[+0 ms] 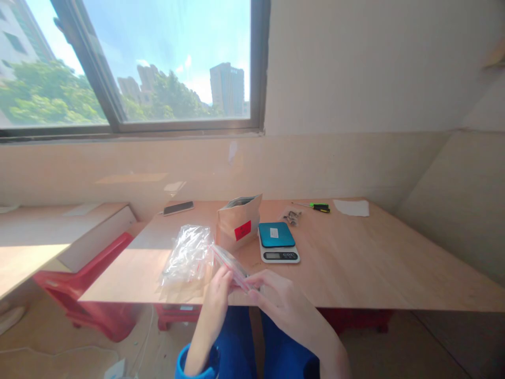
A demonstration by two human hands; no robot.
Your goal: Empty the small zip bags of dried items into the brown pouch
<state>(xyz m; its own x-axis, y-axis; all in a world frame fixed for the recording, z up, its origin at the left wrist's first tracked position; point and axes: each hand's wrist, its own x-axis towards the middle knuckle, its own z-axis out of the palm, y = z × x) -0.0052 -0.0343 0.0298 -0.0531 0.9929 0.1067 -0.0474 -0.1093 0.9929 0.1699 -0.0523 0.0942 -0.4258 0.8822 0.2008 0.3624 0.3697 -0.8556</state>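
Sunlight enters through a sliding window (169, 63) above a pale wall (335, 163).

Bright daylight enters through the window (169, 63); fine details look smeared.

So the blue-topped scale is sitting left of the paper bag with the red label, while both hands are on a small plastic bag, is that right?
Not quite: the head view shows the blue-topped scale to the right of the paper bag, not the left. The left hand and right hand are indeed on the small plastic bag.
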